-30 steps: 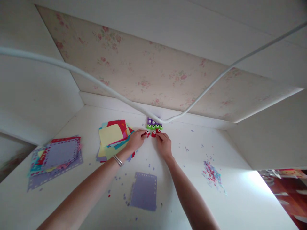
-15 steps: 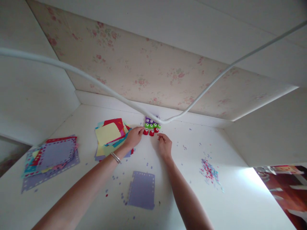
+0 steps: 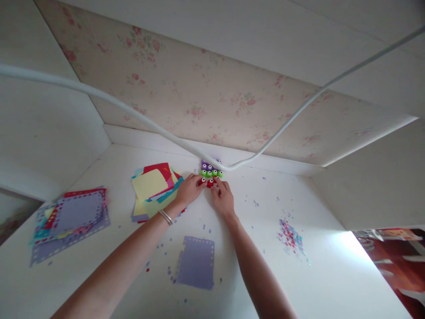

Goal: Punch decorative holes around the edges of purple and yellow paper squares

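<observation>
Small paper punches stand in rows against the back of the white table: purple punches (image 3: 209,167) furthest off, green punches (image 3: 209,173) in the middle, and red ones nearest me. My left hand (image 3: 190,189) has its fingers closed at the left red punch (image 3: 202,180). On the other side, my right hand (image 3: 223,198) reaches round the front right of the row, its fingertips at the middle red punch (image 3: 210,182) and partly hiding the right one. A loose stack of coloured paper (image 3: 151,184) lies beside and partly under my left wrist.
A purple sheet (image 3: 196,262) with punched edges lies between my forearms. More punched sheets (image 3: 78,213) are piled at the left. Punched paper bits (image 3: 289,235) form a heap at the right, with others scattered. A white cable (image 3: 133,111) hangs across the view.
My left hand has shifted slightly right onto the left red punch. The right hand has moved up and left to the red row. The red punches sit slightly closer to the green ones.
</observation>
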The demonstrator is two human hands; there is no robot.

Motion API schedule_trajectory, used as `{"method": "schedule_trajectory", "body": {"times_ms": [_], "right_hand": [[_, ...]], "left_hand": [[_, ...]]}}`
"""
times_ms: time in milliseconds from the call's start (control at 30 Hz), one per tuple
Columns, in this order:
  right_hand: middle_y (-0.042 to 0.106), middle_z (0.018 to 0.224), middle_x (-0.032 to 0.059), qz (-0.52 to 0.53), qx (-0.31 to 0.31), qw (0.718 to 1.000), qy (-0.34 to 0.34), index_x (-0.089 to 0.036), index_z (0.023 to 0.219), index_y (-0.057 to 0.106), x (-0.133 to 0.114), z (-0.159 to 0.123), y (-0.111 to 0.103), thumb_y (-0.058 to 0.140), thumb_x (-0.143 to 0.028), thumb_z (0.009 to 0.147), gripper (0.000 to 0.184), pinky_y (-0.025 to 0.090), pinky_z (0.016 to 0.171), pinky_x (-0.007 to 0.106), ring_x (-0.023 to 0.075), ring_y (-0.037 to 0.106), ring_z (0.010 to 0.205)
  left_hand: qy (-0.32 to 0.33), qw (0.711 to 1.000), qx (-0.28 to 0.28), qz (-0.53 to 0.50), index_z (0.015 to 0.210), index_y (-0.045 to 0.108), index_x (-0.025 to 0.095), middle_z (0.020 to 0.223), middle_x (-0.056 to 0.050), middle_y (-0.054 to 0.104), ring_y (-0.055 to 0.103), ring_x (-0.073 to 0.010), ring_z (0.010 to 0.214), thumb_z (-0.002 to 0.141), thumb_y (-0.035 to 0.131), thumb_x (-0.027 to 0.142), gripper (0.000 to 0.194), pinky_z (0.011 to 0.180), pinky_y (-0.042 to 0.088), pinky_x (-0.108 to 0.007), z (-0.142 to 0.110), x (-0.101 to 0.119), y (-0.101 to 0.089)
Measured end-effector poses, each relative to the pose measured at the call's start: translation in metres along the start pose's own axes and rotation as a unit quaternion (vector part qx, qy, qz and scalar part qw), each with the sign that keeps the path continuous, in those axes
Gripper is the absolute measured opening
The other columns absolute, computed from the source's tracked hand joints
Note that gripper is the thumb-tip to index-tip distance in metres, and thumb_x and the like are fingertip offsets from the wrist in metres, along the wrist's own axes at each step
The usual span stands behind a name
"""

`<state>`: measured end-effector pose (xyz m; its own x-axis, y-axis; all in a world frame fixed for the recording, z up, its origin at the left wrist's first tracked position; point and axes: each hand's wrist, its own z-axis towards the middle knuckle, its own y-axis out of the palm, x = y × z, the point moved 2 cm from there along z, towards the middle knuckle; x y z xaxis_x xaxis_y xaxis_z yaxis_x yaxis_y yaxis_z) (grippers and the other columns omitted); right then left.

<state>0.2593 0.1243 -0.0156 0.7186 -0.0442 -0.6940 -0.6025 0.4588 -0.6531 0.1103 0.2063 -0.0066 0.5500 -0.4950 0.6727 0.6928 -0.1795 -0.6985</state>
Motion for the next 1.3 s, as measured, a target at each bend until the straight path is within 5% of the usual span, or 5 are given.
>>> {"method": "schedule_trajectory", "body": {"times_ms": [300,600,767,967,1300], "right_hand": [[0.064,0.100,0.0052,0.010,0.001,1.000,-0.018,-0.024,0.117,0.067,0.008,0.002,0.001,0.041,-0.022,0.094,0.034,0.049,0.084,0.031,0.0191,0.063,0.090],[0.069,0.088,0.0040,0.007,-0.007,1.000,0.001,-0.023,0.112,0.069,0.004,0.002,0.001,0.052,-0.038,0.091,0.031,0.049,0.073,0.030,0.0182,0.063,0.074],[0.074,0.089,0.0030,0.062,-0.017,0.996,0.062,-0.023,0.117,0.068,0.009,0.002,-0.003,0.047,-0.032,0.091,0.035,0.050,0.076,0.031,0.0195,0.066,0.078],[0.073,0.098,0.0047,0.039,-0.011,0.998,0.037,-0.023,0.123,0.066,0.010,0.003,-0.005,0.042,-0.024,0.090,0.041,0.049,0.083,0.031,0.0202,0.066,0.087],[0.074,0.094,0.0031,0.043,0.002,0.998,0.037,-0.026,0.109,0.070,0.006,0.010,-0.002,0.054,-0.043,0.090,0.030,0.049,0.074,0.028,0.0172,0.066,0.075]], "left_hand": [[0.048,0.999,-0.015,-0.009,0.127,0.057,0.022,0.129,-0.004,0.062,0.056,-0.0165,0.121,0.091,0.042,0.006,0.043,0.108,0.040,-0.033,-0.007,-0.010,0.004],[0.038,0.999,0.018,0.023,0.111,0.063,0.022,0.107,-0.006,0.062,0.062,-0.0198,0.101,0.094,0.052,0.037,0.025,0.091,0.050,-0.031,-0.010,0.002,0.000],[0.041,0.998,0.015,0.037,0.113,0.063,0.021,0.107,-0.006,0.062,0.064,-0.0183,0.093,0.096,0.050,0.034,0.025,0.083,0.052,-0.029,-0.008,-0.001,0.004],[0.071,0.996,0.002,0.045,0.118,0.064,0.024,0.116,-0.006,0.062,0.063,-0.0176,0.100,0.098,0.045,0.027,0.028,0.089,0.051,-0.029,-0.009,-0.002,0.005],[0.088,0.993,-0.002,0.078,0.116,0.063,0.023,0.115,-0.005,0.065,0.060,-0.0188,0.107,0.099,0.043,0.026,0.026,0.094,0.048,-0.031,-0.007,0.008,0.003]]}}
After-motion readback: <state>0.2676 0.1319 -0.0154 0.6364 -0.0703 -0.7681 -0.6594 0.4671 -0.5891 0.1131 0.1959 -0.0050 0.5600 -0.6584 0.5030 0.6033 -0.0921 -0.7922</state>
